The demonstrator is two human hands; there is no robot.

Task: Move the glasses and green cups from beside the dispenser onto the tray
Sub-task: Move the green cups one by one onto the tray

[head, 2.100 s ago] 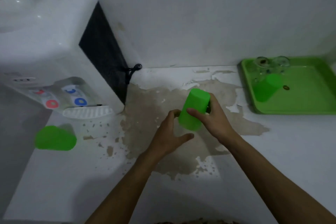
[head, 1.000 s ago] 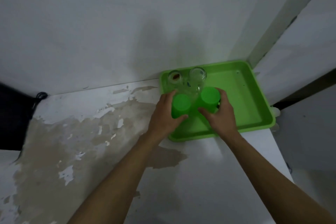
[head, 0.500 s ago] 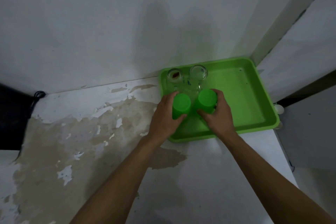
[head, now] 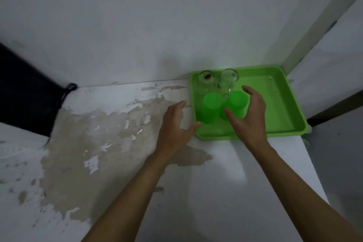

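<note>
A modest home pantry corner: a white tabletop point(head: 216, 192) with peeling, stained paint meets bare whitewashed walls point(head: 137, 25), holding a green plastic tray point(head: 279, 104) of drinking glasses point(head: 228, 78).

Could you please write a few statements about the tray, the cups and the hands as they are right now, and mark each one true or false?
1. Two green cups stand on the green tray. True.
2. The left hand grips a green cup. False: it is open, beside the tray, touching no cup.
3. Two clear glasses stand behind the cups, near the wall. True.
4. The right hand lies flat on the countertop. False: it is open over the tray, by the right cup.
5. The tray sits at the counter's left end. False: it sits at the right end.
</note>
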